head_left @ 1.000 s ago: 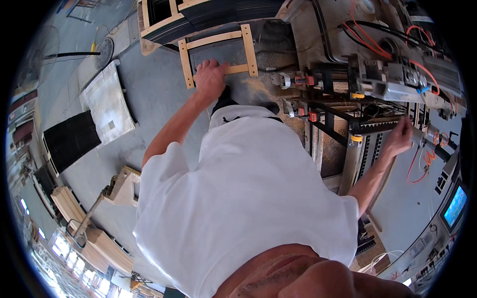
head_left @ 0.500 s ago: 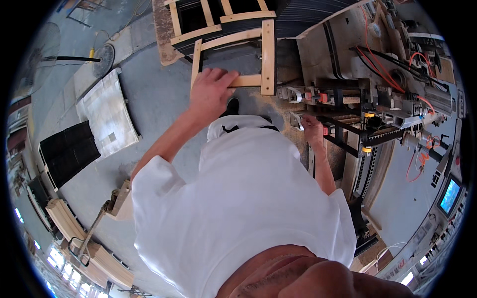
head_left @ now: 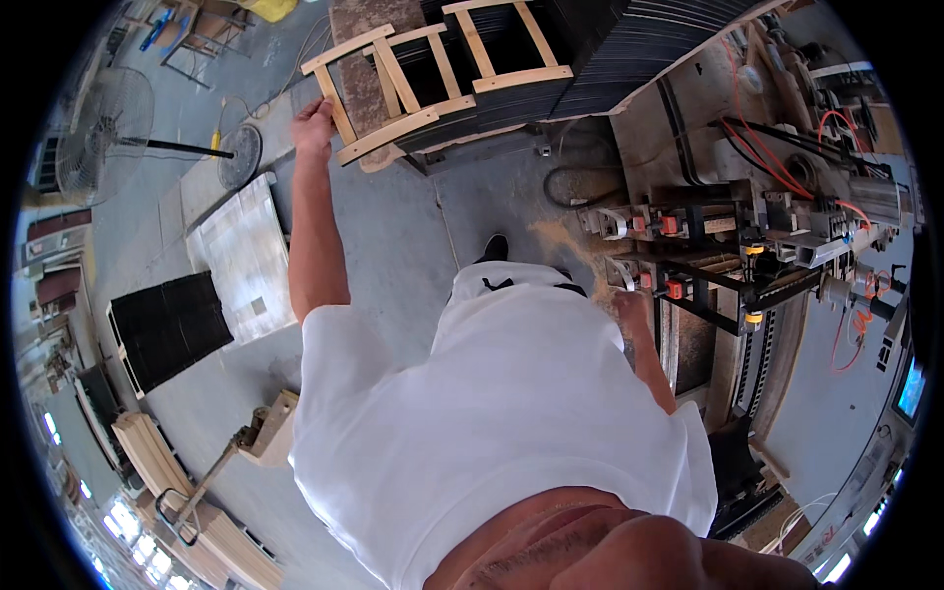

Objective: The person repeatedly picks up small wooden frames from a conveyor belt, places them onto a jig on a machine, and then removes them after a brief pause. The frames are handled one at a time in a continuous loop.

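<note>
Out to the far left, my left hand [head_left: 315, 126] is closed around the outer slat of a light wooden frame [head_left: 388, 130]. This frame has two rails joined by crosspieces and lies at the left end of a row of stacks. Similar pale frames [head_left: 523, 79] with black sides make up the stacks beside it. My right hand [head_left: 630, 309] hangs low at the right, next to a metal clamp with a red block [head_left: 677, 287] on the machine. Its fingers are small and partly hidden, so their closure does not show.
A machine with black rails [head_left: 718, 295], hoses and clamps fills the right side. On the left stand a floor fan [head_left: 239, 157], a pale board [head_left: 241, 256], a black stack [head_left: 169, 329] and a pallet jack [head_left: 221, 462] by timber piles. Sawdust [head_left: 559, 236] lies on the floor.
My left hand has carried the wooden frame away from in front of me to the far left, onto the stacks' end. My right hand has drawn back slightly from the clamp.
</note>
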Available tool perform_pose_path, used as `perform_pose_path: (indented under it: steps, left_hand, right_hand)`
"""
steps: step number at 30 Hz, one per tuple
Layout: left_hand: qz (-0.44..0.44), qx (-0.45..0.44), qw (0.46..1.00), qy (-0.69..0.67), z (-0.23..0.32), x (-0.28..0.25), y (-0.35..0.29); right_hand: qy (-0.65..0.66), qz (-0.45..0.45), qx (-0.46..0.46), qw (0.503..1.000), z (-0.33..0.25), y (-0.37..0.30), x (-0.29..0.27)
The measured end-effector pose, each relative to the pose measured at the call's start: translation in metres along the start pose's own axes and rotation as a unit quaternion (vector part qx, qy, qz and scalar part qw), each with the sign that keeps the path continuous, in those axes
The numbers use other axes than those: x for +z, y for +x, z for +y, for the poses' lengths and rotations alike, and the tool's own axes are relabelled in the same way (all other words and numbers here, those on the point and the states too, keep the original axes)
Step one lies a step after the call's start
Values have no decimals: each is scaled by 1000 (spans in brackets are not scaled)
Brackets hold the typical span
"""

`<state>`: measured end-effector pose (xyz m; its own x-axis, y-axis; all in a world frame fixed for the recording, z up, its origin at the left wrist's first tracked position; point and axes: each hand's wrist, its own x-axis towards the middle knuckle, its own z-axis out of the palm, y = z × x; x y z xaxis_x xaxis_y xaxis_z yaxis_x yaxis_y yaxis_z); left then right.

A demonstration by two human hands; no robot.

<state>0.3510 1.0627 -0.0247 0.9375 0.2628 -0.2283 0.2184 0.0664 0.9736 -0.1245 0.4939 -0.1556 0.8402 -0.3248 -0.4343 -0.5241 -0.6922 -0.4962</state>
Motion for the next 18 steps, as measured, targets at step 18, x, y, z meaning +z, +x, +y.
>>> perform_pose_path:
  steps: [18]
  left_hand:
    - [113, 207, 889, 393, -19, 103, 8]
  right_hand:
    - [561, -8, 142, 816, 47, -63, 66]
